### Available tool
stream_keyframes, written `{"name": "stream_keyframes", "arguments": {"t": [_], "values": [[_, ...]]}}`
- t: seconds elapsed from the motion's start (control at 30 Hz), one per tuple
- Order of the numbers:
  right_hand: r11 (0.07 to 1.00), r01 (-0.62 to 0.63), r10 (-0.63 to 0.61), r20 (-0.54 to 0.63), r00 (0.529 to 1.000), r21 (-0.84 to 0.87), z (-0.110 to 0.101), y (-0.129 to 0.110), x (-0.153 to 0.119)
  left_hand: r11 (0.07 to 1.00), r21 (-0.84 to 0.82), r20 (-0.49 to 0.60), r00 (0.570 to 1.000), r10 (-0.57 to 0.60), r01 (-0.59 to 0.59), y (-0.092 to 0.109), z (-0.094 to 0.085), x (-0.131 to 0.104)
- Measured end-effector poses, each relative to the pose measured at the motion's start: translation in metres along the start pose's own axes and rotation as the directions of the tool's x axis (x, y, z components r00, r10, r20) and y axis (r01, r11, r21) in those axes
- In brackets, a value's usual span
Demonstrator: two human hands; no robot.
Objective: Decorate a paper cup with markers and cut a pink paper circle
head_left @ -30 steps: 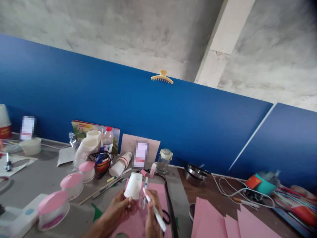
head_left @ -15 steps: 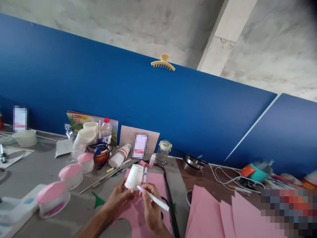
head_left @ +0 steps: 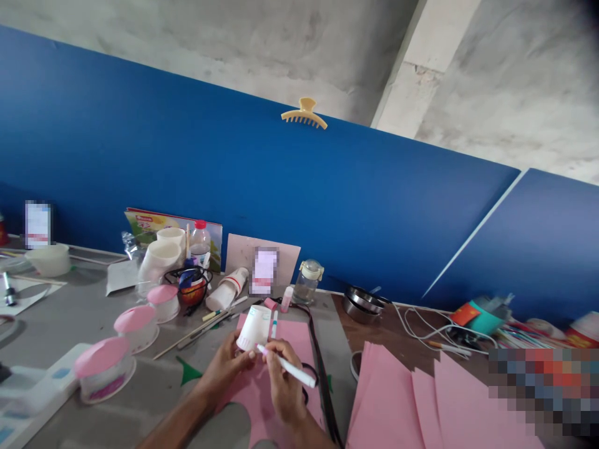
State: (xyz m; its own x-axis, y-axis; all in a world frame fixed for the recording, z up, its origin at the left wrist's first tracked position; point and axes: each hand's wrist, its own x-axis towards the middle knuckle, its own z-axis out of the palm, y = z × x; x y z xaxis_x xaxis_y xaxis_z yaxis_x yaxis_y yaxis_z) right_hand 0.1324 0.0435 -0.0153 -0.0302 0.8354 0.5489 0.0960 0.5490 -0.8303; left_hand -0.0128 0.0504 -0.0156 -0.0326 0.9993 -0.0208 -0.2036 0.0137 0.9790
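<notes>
My left hand (head_left: 228,368) is closed around the lower side of a white paper cup (head_left: 255,325), held tilted above pink paper (head_left: 298,337). Faint green marks show near one end of the cup and pink strokes near its other rim. In my right hand (head_left: 285,383) is a white marker (head_left: 296,372), its pink tip end at the cup's lower edge. Behind my right hand lies a capped marker (head_left: 274,324) with a teal band. Black-handled scissors (head_left: 309,374) lie partly hidden beside my right wrist.
Several pink-topped cups (head_left: 102,368) stand at left. Sticks and brushes (head_left: 199,330) lie behind them. A glass jar (head_left: 309,282), a phone (head_left: 264,271) and a glue stick (head_left: 287,299) are at the back. Pink sheets (head_left: 388,393) stand at right, near metal bowls (head_left: 362,304).
The marker tip has shifted slightly left along the cup's lower edge, where more pink strokes now show. The cup stays in my left hand. The view has moved slightly.
</notes>
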Motion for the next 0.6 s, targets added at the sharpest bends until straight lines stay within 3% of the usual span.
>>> {"name": "stream_keyframes", "arguments": {"t": [0.6], "values": [[0.999,-0.006,0.006,0.001,1.0,-0.043,0.0005,-0.0065,0.0034,0.998,0.067,-0.029,1.0,0.002,-0.001,0.0027,0.0,-0.0008]]}}
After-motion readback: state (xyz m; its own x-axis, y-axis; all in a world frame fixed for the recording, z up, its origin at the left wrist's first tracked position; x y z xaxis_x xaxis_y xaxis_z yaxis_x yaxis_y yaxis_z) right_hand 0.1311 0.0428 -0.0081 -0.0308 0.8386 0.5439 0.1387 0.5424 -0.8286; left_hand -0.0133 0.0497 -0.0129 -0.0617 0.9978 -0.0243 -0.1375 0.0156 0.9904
